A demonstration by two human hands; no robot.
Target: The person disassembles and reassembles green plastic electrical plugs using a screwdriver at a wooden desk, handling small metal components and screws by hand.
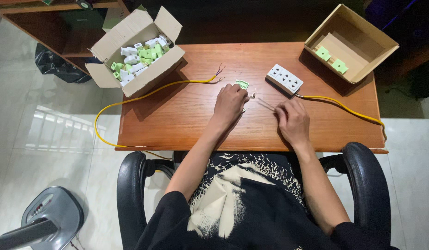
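Observation:
My left hand (229,103) rests on the wooden table (186,115), fingers curled around something small; what it grips is hidden. Just beyond its fingertips lie a small green plug part (242,84) and a small metal piece (253,96). My right hand (292,119) holds a thin tool (265,104) whose shaft points left toward the left hand. A yellow cable (145,96) with bared wire ends (219,71) lies left of the hands. A white socket strip (284,78) sits beyond my right hand.
An open cardboard box (108,46) of white and green plug parts stands at the table's back left. Another box (358,28) with two green pieces sits back right. The socket strip's yellow lead (344,108) runs off the right edge. Black chair arms (131,185) flank me.

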